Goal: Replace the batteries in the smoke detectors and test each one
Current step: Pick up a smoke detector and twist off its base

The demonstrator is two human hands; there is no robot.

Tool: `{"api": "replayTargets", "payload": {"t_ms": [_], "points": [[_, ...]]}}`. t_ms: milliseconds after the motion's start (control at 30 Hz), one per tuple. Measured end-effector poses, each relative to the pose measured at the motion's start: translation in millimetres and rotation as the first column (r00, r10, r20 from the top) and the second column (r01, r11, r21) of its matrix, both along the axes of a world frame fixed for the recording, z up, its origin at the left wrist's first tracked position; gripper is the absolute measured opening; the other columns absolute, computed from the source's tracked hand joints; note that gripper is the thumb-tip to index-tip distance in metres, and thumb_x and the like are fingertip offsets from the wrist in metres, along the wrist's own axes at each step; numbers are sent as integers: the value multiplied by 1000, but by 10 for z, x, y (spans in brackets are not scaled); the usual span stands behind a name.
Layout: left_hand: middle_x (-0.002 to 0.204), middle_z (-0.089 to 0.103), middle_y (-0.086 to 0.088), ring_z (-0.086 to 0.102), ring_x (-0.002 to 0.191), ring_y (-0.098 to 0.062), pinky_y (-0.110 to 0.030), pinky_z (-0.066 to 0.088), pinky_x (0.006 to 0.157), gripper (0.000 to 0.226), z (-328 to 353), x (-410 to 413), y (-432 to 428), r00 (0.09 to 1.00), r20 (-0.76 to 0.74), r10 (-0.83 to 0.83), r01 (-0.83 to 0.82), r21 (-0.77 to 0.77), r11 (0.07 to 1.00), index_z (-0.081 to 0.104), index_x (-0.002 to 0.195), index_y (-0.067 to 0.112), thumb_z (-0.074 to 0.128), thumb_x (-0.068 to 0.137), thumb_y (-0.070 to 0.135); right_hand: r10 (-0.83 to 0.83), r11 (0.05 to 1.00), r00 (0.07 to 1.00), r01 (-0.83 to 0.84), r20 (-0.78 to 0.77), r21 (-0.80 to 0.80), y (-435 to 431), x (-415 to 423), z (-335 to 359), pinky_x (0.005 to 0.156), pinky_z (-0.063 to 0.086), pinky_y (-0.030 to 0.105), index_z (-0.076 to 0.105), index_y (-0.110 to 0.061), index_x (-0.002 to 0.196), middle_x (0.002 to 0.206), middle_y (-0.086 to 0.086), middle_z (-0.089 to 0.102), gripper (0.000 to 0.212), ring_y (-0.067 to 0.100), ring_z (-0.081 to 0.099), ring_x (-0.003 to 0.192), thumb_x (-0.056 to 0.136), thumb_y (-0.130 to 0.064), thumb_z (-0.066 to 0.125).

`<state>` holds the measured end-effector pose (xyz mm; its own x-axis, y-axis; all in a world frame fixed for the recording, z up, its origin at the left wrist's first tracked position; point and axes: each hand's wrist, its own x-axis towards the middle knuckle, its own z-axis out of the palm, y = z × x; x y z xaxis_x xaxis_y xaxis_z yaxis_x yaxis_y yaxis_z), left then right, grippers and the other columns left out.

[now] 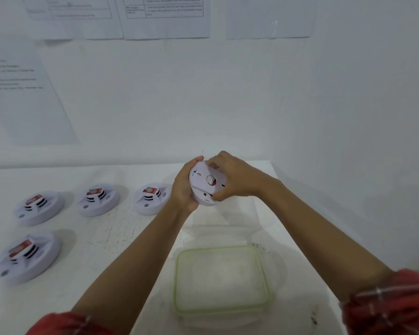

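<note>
Left hand (183, 187): I cup the detector (201, 200), bracing it.
Right hand (237, 177): grips its backplate (203, 187) from 3 o'clock, likely to twist.
Queue: four units (153, 199), 9 o'clock.

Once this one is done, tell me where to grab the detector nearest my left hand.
Take the detector by its round rim, coming from above and pinching opposite edges. It lies flat on the table, and a battery rests on its raised middle, so a grasp there could knock it off.
</note>
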<state>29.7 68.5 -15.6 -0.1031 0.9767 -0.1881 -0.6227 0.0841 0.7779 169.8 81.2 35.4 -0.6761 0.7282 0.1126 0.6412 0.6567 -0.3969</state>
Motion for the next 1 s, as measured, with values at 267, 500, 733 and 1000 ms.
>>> {"api": "replayTargets", "payload": {"t_ms": [267, 500, 733, 1000], "points": [[58, 70, 1, 68, 55, -13, -20, 55, 52, 71, 163, 120, -273, 994, 37, -98, 91, 154, 984, 71, 44, 19, 28, 100, 29, -36, 996, 995, 28, -91, -83, -120, 125, 65, 79, 42, 23, 43, -13, 125, 118, 5, 45, 70, 17, 45, 104, 65, -15, 78], [72, 71, -1, 66, 74, -19, -29, 56, 66, 34, 41, -19, -540, 996, 20, 81, -83, 173, 981, 66, 79, 24, 37, 96, 19, -2, 986, 994, -16, -105, -167, -409, 266, 29, 70, 43, 20, 42, -19, 125, 116, 1, 43, 69, 17, 45, 102, 65, -6, 74], [84, 64, 1, 60, 82, -20, -35, 51, 75, 23, -82, -120, -914, 992, -6, 127, -123, 189, 974, 55, 83, 24, 37, 92, 13, 82, 927, 995, -52, 64, -371, -940, 355, -177, 98, 45, 37, 47, -23, 127, 119, -1, 44, 69, 18, 46, 109, 67, 0, 71], [97, 61, -2, 58, 95, -25, -53, 41, 97, 13, -108, -228, -1242, 987, -44, 154, -145, 173, 974, 58, 94, 23, 47, 90, 16, 45, 908, 959, 77, 279, -412, -1321, 265, -533, 100, 41, 30, 42, -23, 137, 132, -2, 40, 70, 15, 41, 122, 74, -9, 72]]}}
